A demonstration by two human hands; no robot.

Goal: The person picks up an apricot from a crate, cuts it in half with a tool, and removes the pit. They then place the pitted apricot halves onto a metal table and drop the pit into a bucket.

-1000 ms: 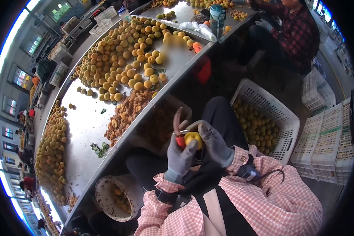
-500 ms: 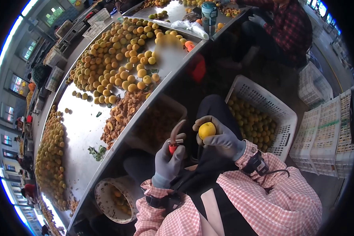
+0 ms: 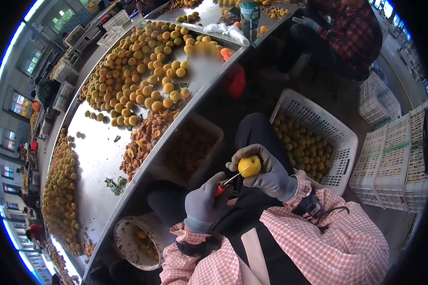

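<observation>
My left hand (image 3: pixel 207 202), in a grey glove, is closed around the red handle of a small knife (image 3: pixel 220 188). The thin metal blade points up and right and meets the side of a yellow fruit (image 3: pixel 249 166). That fruit sits between the thumb and fingers of my right hand (image 3: pixel 269 173), which is gloved too. Below the hands is my dark apron. To the left of the knife hand, a pile of brown pieces (image 3: pixel 145 141) lies along the metal table's edge (image 3: pixel 150 161).
A white crate (image 3: pixel 340 164) of fruit stands right of my knee. Stacked crates (image 3: pixel 390 159) are farther right. A white bucket (image 3: pixel 126 242) sits lower left. Many fruits (image 3: pixel 123 76) cover the table, with a bottle (image 3: pixel 249 21) at its far edge. A person in plaid (image 3: pixel 354 40) sits upper right.
The knife has turned from upright to pointing at the fruit, and its blade now meets the fruit. My left hand has rotated towards my right hand.
</observation>
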